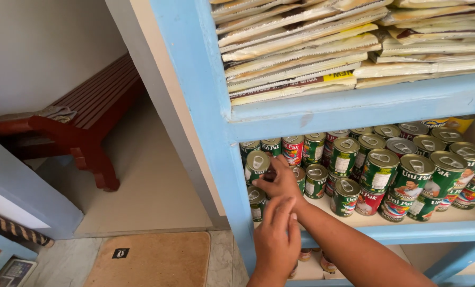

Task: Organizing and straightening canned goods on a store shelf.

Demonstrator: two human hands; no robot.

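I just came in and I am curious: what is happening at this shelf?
A person is reaching into a light blue shelf stocked with stacked green cans. The right hand touches a can at the left end of the row. The left hand hovers just below, holding nothing visible. Flat packets lie piled on the shelf above.

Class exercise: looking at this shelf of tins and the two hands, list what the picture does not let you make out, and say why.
- Head view: right hand covers what its fingers grip among the green tins.
- Left hand hides the shelf edge behind it.
- Lower-shelf tins: mostly blocked by the forearm.
- Flat packets: cut off by the top edge.
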